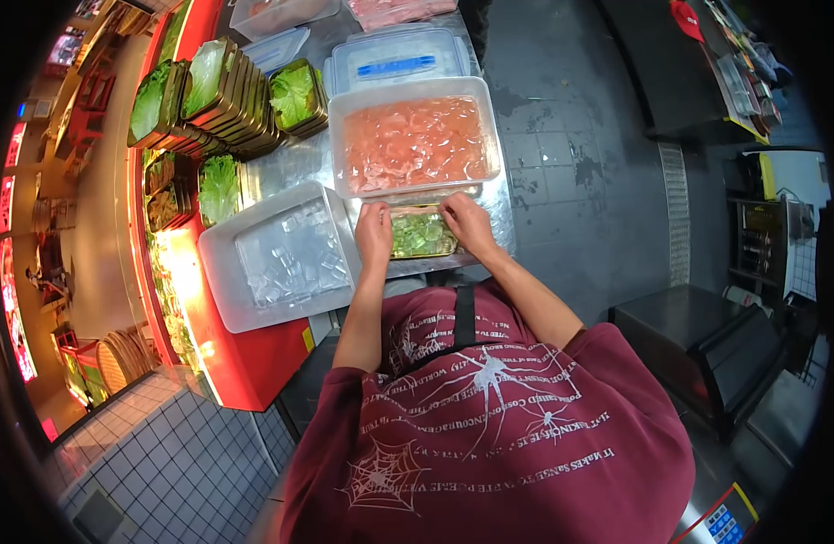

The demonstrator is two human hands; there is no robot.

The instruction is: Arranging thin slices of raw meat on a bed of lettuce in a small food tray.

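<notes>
A shallow gold-rimmed tray (pixel 422 256) sits at the counter's near edge, holding green lettuce topped with clear ice cubes (pixel 420 234). Along its far side runs a pale pink meat slice (pixel 418 212). My left hand (pixel 374 234) pinches at the slice's left end, and my right hand (pixel 467 221) does the same at its right end; the fingertips are partly hidden. Just beyond stands a translucent plastic tub (pixel 493 146) full of wet pink raw meat slices (pixel 417 146). Left of my left hand, a second translucent tub (pixel 219 272) contains ice cubes (pixel 294 272).
Stacked gold trays with lettuce (pixel 233 95) rise at the far left, beside another lettuce-topped stack (pixel 298 95). A blue-clipped lid (pixel 398 61) lies behind the meat tub. Further back are more meat containers (pixel 403 12). Dark tiled floor (pixel 559 177) extends to the right.
</notes>
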